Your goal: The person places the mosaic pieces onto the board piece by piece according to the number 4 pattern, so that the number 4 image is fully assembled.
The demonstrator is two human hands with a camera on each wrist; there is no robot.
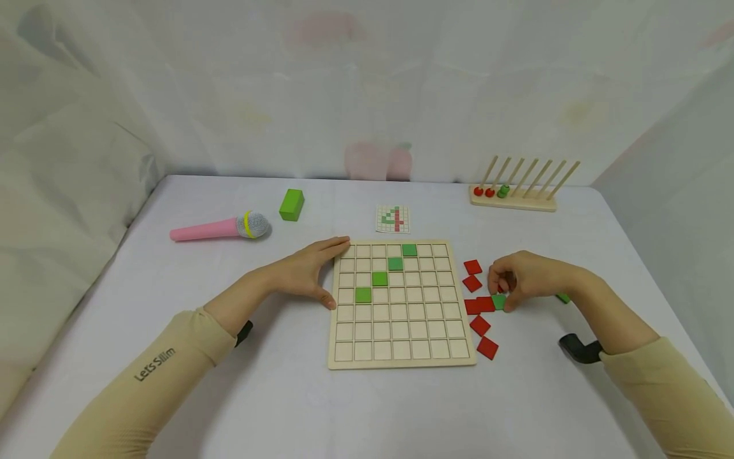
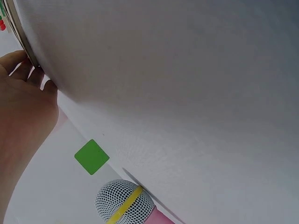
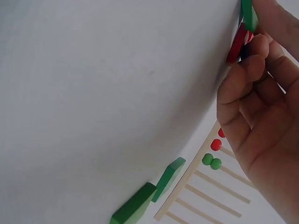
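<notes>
Green tile (image 1: pixel 499 302) in curled right hand (image 1: pixel 524 278), left hand (image 1: pixel 305 270) outspread.

Soft, diffuse light in here; faint shadows on the counter (image 1: pixel 287 401) left and right of the grid board (image 1: pixel 402 312). Board clear in head view; both wrist views dimmer, greyer.

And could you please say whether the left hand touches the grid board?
Touching: the head view shows the left hand with its thumb against the left edge of the grid board.

A pink microphone (image 1: pixel 218 229) lies near a green block (image 1: pixel 292 205).
</notes>
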